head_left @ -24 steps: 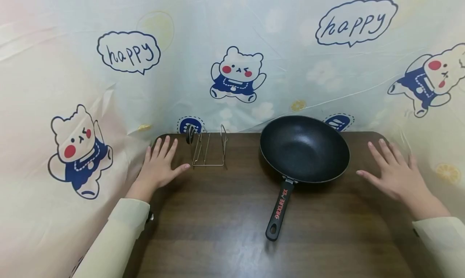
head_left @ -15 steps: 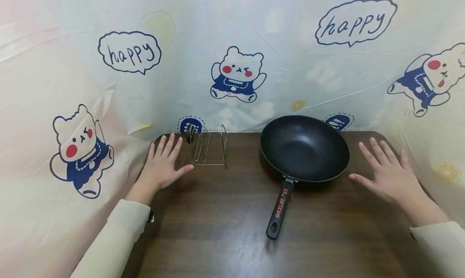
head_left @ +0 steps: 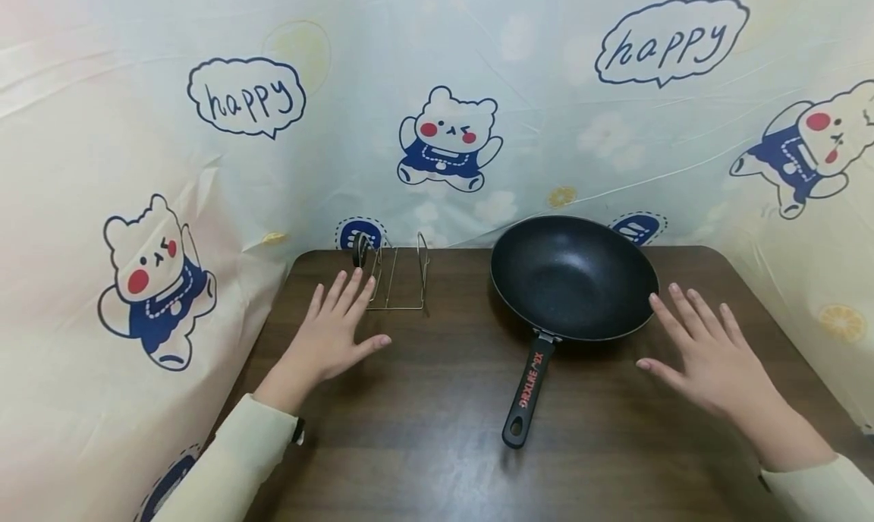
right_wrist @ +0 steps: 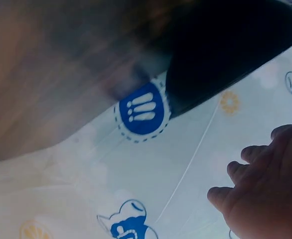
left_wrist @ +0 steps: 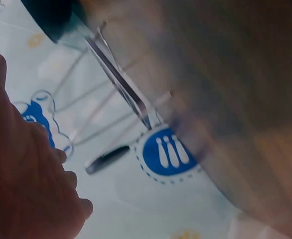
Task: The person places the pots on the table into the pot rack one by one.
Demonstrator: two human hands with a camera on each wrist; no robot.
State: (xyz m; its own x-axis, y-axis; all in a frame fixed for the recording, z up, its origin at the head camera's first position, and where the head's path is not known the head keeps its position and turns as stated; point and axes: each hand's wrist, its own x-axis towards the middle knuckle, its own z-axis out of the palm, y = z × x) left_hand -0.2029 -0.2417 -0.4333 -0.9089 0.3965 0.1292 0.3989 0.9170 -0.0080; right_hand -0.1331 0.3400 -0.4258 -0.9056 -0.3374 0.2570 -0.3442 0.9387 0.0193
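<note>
The left hand [head_left: 331, 344], near the wire rack [head_left: 403, 308], and the right hand [head_left: 713, 366], beside the pan [head_left: 576, 283], were spread wide, holding nothing. The pan stood on the table [head_left: 437, 408], its handle [head_left: 527, 397] turned nearward, probably for easy reach.

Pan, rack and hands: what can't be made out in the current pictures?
Head view: left-end wires of the wire rack, partly behind the left hand.
Head view: whether the right hand touches the pan; they overlap.
Right wrist view: pan's remainder, cut off by top edge.
Left wrist view: detail on the table, blurred.
</note>
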